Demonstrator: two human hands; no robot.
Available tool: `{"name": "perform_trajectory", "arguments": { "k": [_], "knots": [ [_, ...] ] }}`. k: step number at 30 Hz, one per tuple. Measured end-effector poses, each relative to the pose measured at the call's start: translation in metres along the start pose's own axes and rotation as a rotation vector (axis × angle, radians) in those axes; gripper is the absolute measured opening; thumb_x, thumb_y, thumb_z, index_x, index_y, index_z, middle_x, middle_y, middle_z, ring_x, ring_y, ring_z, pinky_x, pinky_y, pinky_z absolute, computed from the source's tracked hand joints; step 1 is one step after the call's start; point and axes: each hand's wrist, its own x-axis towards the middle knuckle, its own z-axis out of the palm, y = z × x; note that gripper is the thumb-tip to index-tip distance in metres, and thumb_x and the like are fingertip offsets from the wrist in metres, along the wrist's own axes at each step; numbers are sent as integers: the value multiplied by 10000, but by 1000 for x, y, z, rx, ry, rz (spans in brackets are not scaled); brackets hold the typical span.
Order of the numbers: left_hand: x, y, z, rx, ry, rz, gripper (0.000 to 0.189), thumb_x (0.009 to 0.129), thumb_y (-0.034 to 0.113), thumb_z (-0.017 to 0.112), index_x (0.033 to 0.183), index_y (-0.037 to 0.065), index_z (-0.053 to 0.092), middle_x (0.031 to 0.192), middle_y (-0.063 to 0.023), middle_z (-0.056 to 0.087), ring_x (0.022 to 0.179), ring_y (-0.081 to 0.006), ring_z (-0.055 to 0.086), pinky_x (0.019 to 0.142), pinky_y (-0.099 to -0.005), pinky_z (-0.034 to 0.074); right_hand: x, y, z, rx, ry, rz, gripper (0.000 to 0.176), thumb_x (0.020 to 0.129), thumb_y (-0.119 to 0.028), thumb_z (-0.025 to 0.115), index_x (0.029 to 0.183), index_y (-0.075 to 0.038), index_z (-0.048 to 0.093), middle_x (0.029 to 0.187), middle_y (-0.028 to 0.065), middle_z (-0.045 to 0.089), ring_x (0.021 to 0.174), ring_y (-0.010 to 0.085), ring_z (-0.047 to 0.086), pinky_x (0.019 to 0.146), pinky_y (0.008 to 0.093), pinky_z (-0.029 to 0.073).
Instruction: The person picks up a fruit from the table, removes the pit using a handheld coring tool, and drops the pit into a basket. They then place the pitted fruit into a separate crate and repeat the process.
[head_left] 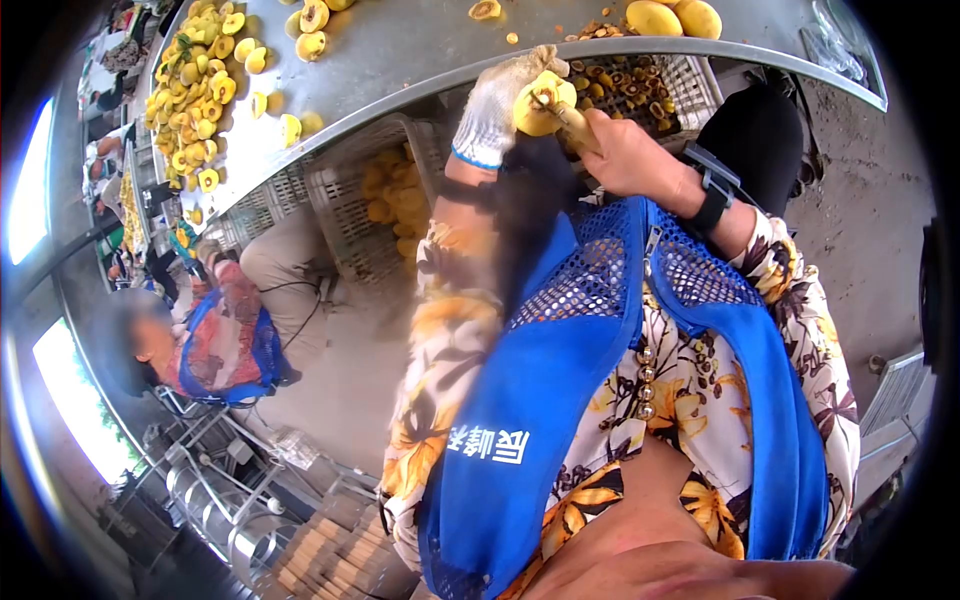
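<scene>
My left hand (492,112), in a white knit glove, grips a yellow fruit (540,102) held just below the edge of the metal table (400,50). My right hand (622,150) is bare, with a black watch on the wrist, and holds a thin coring tool (565,112) whose tip is pushed into the fruit. Both hands are close together in front of my chest, above my blue mesh vest and floral shirt.
Halved yellow fruits (195,90) lie in a long heap on the table, and whole fruits (675,15) sit at its far edge. Under the table stand a crate of pits and scraps (640,85) and a crate of yellow fruit (390,200). A seated co-worker (220,340) is on the left.
</scene>
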Motion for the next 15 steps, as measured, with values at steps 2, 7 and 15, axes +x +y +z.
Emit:
{"name": "perform_trajectory", "arguments": {
  "k": [2,7,15],
  "knots": [
    [0,18,5,-349,138,-220,347,907,327,536,997,2,620,911,-62,652,797,-155,629,700,-283,516,1,-1,-1,47,23,13,223,834,-163,580,897,29,485,712,258,582,697,398,608,598,422,464],
    [-2,41,31,-630,513,-311,372,923,393,521,953,31,602,824,-70,616,701,-147,609,620,-281,507,2,-9,5,164,172,66,242,833,-192,607,900,21,514,693,175,584,640,237,596,585,355,453],
    [10,6,30,-1103,344,-410,243,910,249,541,907,6,544,742,-147,606,638,-237,606,540,-351,508,1,-15,16,409,63,199,194,835,-166,558,883,18,519,653,77,551,593,150,547,556,305,443]
  ]
}}
